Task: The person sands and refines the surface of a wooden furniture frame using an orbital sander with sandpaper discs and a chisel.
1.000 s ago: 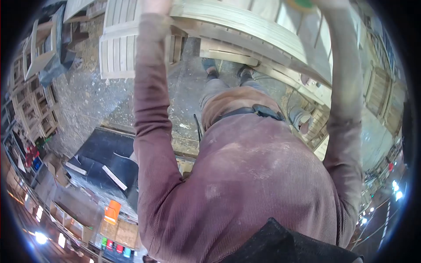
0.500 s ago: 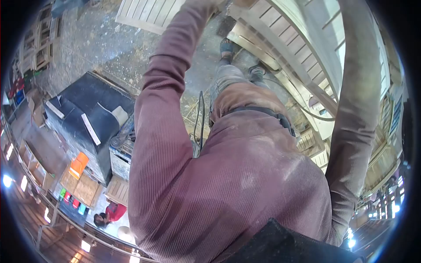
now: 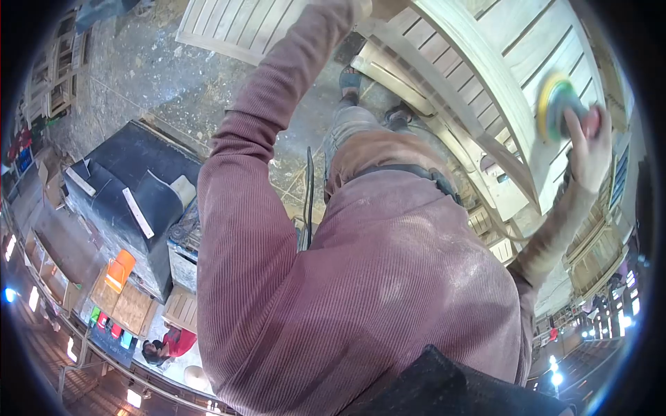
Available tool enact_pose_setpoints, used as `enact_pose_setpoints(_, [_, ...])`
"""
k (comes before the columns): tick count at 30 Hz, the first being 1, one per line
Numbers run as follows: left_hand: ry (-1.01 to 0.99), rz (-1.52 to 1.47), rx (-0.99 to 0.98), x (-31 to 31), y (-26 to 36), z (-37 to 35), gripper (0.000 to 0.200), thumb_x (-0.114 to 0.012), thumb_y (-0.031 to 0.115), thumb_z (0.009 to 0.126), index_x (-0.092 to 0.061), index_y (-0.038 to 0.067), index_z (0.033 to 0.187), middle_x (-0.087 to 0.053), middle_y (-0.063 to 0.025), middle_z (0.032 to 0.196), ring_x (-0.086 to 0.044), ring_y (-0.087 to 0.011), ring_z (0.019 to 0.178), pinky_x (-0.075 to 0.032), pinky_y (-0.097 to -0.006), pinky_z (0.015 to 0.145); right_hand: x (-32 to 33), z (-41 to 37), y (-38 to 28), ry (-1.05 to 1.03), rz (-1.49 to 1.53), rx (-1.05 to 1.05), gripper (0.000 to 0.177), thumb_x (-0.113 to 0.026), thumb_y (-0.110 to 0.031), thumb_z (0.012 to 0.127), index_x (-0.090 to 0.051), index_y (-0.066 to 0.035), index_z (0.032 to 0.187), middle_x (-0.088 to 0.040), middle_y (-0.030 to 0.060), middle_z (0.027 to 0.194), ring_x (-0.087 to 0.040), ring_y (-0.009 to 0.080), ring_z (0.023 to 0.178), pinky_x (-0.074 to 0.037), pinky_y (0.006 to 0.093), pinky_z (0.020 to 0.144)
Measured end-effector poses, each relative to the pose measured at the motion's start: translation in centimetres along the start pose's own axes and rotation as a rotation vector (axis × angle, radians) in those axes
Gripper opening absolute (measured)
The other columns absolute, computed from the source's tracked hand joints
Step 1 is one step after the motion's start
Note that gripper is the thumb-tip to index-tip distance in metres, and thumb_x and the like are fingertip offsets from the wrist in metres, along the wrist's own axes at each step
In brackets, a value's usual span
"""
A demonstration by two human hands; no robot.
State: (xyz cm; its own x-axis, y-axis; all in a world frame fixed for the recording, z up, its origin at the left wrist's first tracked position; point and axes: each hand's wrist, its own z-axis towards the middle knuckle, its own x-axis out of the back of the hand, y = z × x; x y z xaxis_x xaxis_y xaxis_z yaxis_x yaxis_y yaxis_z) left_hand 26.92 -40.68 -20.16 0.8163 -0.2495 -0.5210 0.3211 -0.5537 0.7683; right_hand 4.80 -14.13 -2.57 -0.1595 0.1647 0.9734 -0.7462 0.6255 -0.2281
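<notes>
The right hand [image 3: 590, 147] is closed around a sander [image 3: 555, 105], whose green and yellow disc lies against the pale slatted wooden frame [image 3: 485, 62] overhead. The left hand [image 3: 366, 7] meets the same frame at the picture's top edge, too cut off to tell its grip. A black-covered bench [image 3: 139, 184] and an orange container [image 3: 119, 269] sit to the left; coloured labels nearby are too small to read.

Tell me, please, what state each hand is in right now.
Left hand: cut off at the picture's top edge by the wooden frame; grip cannot be told.
Right hand: closed on the sander.
</notes>
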Motion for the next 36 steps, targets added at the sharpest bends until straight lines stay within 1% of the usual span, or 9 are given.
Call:
enact_pose_setpoints(2, [0.001,0.077,-0.368,-0.7,-1.6,-0.3,0.042,-0.053,0.022,0.091,-0.043,-0.002,0.124,-0.054,-0.0096,0.111,-0.054,-0.0176,0.094,-0.045,-0.0302,0.079,0.9,0.1,6.9,0.046,-0.145,-0.111,0.063,-0.068,-0.049,0.068,-0.056,-0.004,0.112,-0.061,0.0159,0.101,-0.058,0.0264,0.097,-0.043,0.0346,0.085])
enact_pose_setpoints(6, [0.002,0.204,-0.236,-0.9,-0.6,-0.6,0.044,-0.052,0.023,0.091,-0.042,-0.003,0.126,-0.054,-0.0084,0.112,-0.052,-0.0172,0.099,-0.042,-0.0301,0.085,1.4,1.4,13.2,0.105,-0.253,-0.290,0.062,-0.066,-0.053,0.068,-0.058,-0.006,0.108,-0.062,0.0141,0.099,-0.059,0.0253,0.094,-0.043,0.0343,0.083])
enact_pose_setpoints(13, [-0.057,0.046,-0.299,1.1,-2.8,1.9,0.038,-0.051,0.021,0.092,-0.047,0.000,0.123,-0.054,-0.0065,0.111,-0.052,-0.0166,0.100,-0.041,-0.0296,0.087,-2.5,4.6,-6.1,-0.189,0.032,0.251,0.056,-0.063,-0.045,0.075,-0.055,-0.001,0.110,-0.061,0.0177,0.095,-0.061,0.0270,0.089,-0.045,0.0343,0.079])
enact_pose_setpoints(14, [-0.060,0.008,-0.299,1.7,-3.2,2.6,0.038,-0.051,0.021,0.092,-0.046,0.000,0.123,-0.054,-0.0063,0.111,-0.052,-0.0166,0.101,-0.042,-0.0296,0.087,-2.3,3.9,-11.0,0.079,-0.001,0.415,0.031,-0.056,-0.026,0.068,-0.054,-0.001,0.085,-0.059,0.0199,0.079,-0.059,0.0290,0.078,-0.047,0.0387,0.066])
enact_pose_setpoints(18, [0.026,0.029,0.001,-1.1,0.5,-2.5,0.050,-0.053,0.035,0.090,-0.045,0.002,0.126,-0.053,-0.0089,0.118,-0.051,-0.0190,0.107,-0.041,-0.0308,0.091,-1.7,3.7,-16.7,-0.143,0.153,0.235,0.025,-0.052,-0.026,0.079,-0.056,-0.004,0.090,-0.060,0.0193,0.080,-0.061,0.0282,0.073,-0.051,0.0378,0.069])
enact_pose_setpoints(21, [-0.057,-0.009,-0.159,2.4,-1.3,1.7,0.036,-0.050,0.027,0.092,-0.050,-0.007,0.105,-0.060,-0.0174,0.099,-0.062,-0.0259,0.085,-0.052,-0.0375,0.074,-0.7,1.7,-15.3,-0.019,0.160,0.361,0.021,-0.050,-0.023,0.081,-0.056,-0.005,0.090,-0.061,0.0191,0.084,-0.062,0.0287,0.077,-0.051,0.0384,0.072])
enact_pose_setpoints(26, [0.062,0.136,-0.301,1.6,-1.7,2.1,0.041,-0.041,0.029,0.095,-0.053,-0.009,0.104,-0.060,-0.0200,0.101,-0.062,-0.0288,0.085,-0.052,-0.0417,0.077,1.7,-2.1,-6.6,-0.101,0.004,0.009,0.037,-0.057,-0.033,0.078,-0.057,-0.006,0.103,-0.062,0.0189,0.094,-0.062,0.0282,0.087,-0.048,0.0374,0.076])
enact_pose_setpoints(28, [-0.060,-0.062,-0.209,2.9,-1.9,2.9,0.037,-0.047,0.018,0.093,-0.031,-0.001,0.120,-0.057,-0.0229,0.098,-0.060,-0.0271,0.087,-0.054,-0.0372,0.073,0.8,-5.0,0.1,0.039,-0.111,-0.052,0.055,-0.064,-0.046,0.072,-0.057,-0.005,0.106,-0.062,0.0165,0.095,-0.061,0.0284,0.087,-0.046,0.0346,0.078])
enact_pose_setpoints(36, [0.081,0.088,-0.338,-0.9,-0.9,-0.4,0.039,-0.048,0.027,0.093,-0.048,-0.010,0.106,-0.059,-0.0194,0.096,-0.062,-0.0255,0.083,-0.053,-0.0377,0.073,2.8,-19.1,18.3,0.226,-0.027,-0.858,0.058,-0.070,-0.043,0.064,-0.056,-0.002,0.103,-0.062,0.0176,0.097,-0.059,0.0281,0.093,-0.045,0.0366,0.082])
